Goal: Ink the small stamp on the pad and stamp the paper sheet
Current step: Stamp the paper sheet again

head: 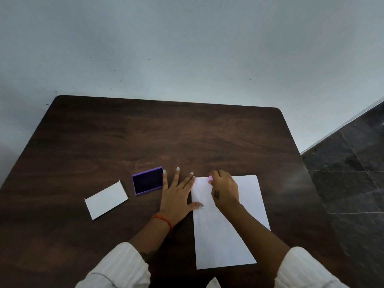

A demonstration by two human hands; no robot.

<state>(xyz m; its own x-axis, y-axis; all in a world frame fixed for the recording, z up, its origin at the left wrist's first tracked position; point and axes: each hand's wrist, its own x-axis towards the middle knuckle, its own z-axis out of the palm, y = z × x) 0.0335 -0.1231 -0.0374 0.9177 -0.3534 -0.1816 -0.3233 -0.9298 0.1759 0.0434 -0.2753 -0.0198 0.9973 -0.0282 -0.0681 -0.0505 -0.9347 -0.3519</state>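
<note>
My right hand [225,189] pinches the small stamp [210,178] against the paper sheet's [224,231] far edge, left hand [176,196] spread flat holding it; next, I judge, lift straight up.

the dark brown wooden table [145,132] has a smooth, slightly shiny grain. the white paper sheet [226,235] looks matt. the purple plastic ink pad [148,182] holds a dark, matt, felt-like surface.
</note>
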